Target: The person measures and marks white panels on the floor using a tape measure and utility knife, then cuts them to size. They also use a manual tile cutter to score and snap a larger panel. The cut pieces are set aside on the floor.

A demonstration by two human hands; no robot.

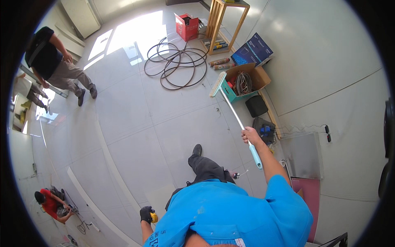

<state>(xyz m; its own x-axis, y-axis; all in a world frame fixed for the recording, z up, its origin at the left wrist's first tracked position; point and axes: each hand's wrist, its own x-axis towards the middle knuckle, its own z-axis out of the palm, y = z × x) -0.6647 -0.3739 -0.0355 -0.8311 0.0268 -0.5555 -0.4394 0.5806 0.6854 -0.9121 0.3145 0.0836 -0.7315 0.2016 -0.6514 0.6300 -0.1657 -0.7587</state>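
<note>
My right hand (249, 135) is bare and closed round the pale metal shaft of a long-handled broom (232, 106). The broom's mint-green grip points back toward my forearm. Its wide head, with pale bristles, reaches forward beside the open cardboard box (258, 78). Low on the left, my left hand (146, 214) wears a dark glove and is closed on a small rounded yellow object (154, 217), whose kind I cannot make out.
A coiled dark hose (177, 66) lies ahead on the tiled floor, near a red box (186, 27) and a wooden stand (222, 24). Black cases (256, 106) line the right wall. One person (57, 61) stands far left; another (53, 203) crouches with a tool.
</note>
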